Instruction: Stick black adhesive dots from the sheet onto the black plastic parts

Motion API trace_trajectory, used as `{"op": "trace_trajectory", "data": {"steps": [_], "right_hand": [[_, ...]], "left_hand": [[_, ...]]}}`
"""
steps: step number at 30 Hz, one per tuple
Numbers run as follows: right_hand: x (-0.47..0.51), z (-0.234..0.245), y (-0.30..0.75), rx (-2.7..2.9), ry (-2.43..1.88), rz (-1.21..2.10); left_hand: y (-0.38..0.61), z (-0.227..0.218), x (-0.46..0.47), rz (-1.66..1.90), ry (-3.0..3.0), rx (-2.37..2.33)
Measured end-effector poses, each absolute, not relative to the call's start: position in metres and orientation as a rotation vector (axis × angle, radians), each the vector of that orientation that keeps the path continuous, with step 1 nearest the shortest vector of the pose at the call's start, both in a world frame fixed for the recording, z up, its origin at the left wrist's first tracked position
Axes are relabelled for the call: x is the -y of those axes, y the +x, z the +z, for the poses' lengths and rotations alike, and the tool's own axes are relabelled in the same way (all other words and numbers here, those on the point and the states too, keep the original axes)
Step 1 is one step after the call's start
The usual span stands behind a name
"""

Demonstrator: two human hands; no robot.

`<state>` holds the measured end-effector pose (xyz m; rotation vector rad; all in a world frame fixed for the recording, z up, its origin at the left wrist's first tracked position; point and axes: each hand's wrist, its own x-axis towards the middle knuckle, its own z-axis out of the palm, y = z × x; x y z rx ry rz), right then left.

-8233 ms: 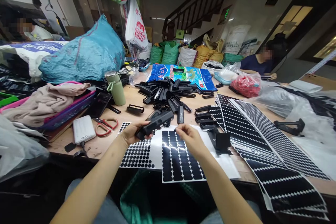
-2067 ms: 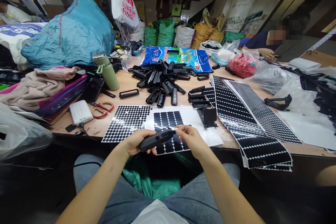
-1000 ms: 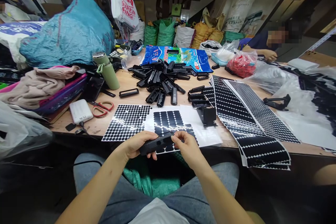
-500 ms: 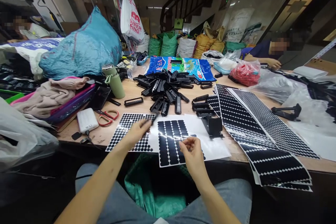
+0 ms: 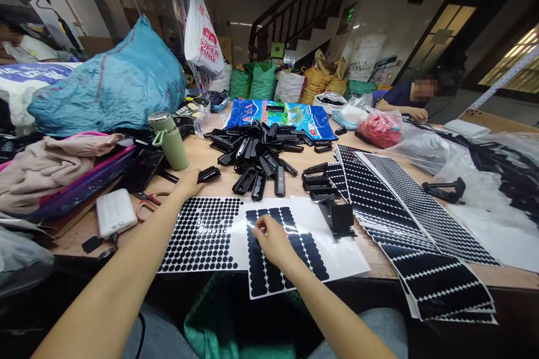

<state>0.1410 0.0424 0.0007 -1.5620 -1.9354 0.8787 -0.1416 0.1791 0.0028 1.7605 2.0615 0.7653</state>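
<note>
My left hand (image 5: 188, 182) reaches out over the table and closes on a long black plastic part (image 5: 209, 174) lying just left of the pile of black parts (image 5: 256, 151). My right hand (image 5: 273, 241) rests on the sheet of black oblong stickers (image 5: 286, 252), with fingertips pinching at a sticker near its upper left. A sheet of round black dot stickers (image 5: 202, 233) lies between my two hands.
A green flask (image 5: 170, 140), a white power bank (image 5: 114, 212) and red scissors (image 5: 143, 208) lie at the left. Stacked sticker sheets (image 5: 404, 213) and a small black stand (image 5: 339, 217) are at the right. A seated person (image 5: 410, 102) works at the far side. A green bag (image 5: 236, 320) sits under the table edge.
The black part I held with both hands is gone from my hands. My left hand has reached forward to a part on the table, and my right hand has dropped onto the oblong sticker sheet.
</note>
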Motion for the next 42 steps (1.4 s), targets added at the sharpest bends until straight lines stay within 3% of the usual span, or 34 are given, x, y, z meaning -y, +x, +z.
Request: {"op": "trace_trajectory", "data": {"steps": [6, 10, 18, 32, 42], "right_hand": [[-0.123, -0.015, 0.068, 2.059, -1.768, 0.712], [-0.130, -0.025, 0.065, 2.071, -1.816, 0.704], [-0.126, -0.029, 0.082, 2.060, -1.699, 0.743], [-0.015, 0.069, 0.136, 1.945, -1.018, 1.036], [0.008, 0.069, 0.151, 1.958, -1.085, 0.996]], "left_hand": [[-0.110, 0.005, -0.121, 0.975, 1.558, -1.952], [-0.081, 0.010, -0.062, 1.162, 1.008, -1.335], [-0.072, 0.025, -0.013, 0.933, 0.646, -0.949], [-0.051, 0.039, 0.005, 0.724, 0.566, -0.836], [-0.029, 0.042, 0.013, 0.689, 0.602, -0.773]]}}
